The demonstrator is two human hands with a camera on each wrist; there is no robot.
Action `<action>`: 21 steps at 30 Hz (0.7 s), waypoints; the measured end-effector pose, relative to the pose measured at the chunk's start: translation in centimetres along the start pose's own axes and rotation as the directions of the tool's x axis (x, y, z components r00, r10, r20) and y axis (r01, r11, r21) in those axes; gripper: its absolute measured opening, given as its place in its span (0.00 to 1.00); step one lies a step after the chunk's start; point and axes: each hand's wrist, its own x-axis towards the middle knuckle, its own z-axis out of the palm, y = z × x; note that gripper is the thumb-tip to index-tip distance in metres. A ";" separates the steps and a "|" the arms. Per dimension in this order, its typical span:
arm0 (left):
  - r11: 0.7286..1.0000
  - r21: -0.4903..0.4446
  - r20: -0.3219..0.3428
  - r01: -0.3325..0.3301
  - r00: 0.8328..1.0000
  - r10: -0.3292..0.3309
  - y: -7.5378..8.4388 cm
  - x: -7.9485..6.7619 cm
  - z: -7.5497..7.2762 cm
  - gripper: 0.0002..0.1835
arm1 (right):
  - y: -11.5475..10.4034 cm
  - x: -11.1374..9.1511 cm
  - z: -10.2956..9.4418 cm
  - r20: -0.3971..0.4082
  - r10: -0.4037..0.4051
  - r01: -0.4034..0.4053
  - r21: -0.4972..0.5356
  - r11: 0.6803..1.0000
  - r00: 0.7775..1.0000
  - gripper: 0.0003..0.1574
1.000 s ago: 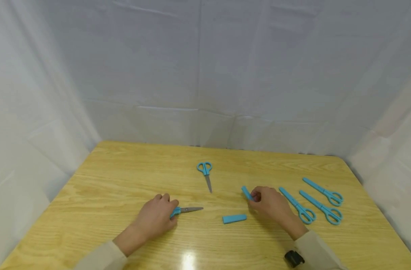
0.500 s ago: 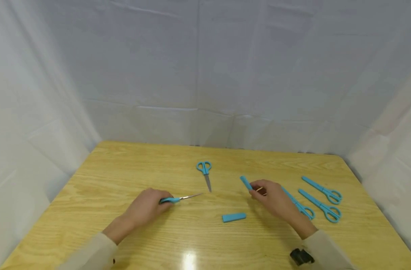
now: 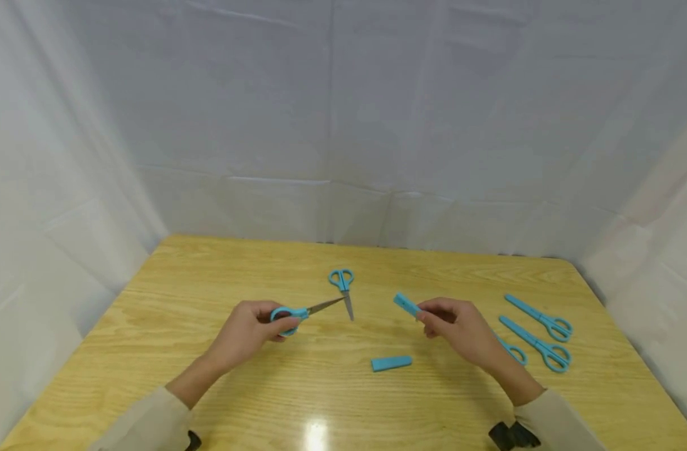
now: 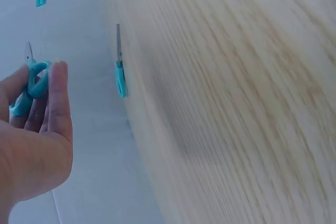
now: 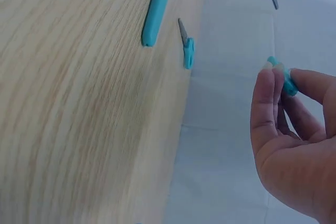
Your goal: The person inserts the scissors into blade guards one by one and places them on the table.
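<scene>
My left hand (image 3: 250, 329) grips a pair of blue-handled scissors (image 3: 301, 312) by the finger loops, raised over the table with the bare blades pointing right. The left wrist view shows those scissors (image 4: 35, 80) between thumb and fingers. My right hand (image 3: 456, 326) pinches a blue scissors cover (image 3: 405, 304) near one end, its other end facing up and left toward the blades. A gap separates blade tip and cover. In the right wrist view fingers partly hide the cover (image 5: 286, 80). Below, between the hands, lies a second blue cover (image 3: 391, 363).
Uncovered scissors (image 3: 341, 282) lie at the middle back of the wooden table (image 3: 236, 269). On the right rest covered scissors (image 3: 538, 344), another covered pair (image 3: 541, 317), and a third pair (image 3: 515, 354) partly behind my right hand. A pale cloth (image 3: 377, 125) hangs around the table.
My left hand has lifted the scissors off the table and turned the blades up and right. My right hand has raised the cover and tilted it further left.
</scene>
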 end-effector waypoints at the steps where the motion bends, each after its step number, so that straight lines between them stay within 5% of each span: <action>1: 0.999 -0.040 0.013 0.008 1.000 -0.007 0.1 0.0 0.0 0.14 | 0.0 0.0 0.0 0.007 0.010 -0.010 0.029 1.000 1.000 0.22; 14: 0.973 -0.218 0.149 0.070 0.988 -0.038 0.6 0.2 0.5 0.16 | 0.3 0.5 0.8 0.036 0.081 -0.087 0.220 0.972 0.996 0.27; 21: 0.944 -0.319 0.228 0.087 0.974 -0.012 0.2 0.1 0.7 0.17 | 0.6 1.0 2.0 0.121 0.056 -0.087 0.275 0.958 0.991 0.24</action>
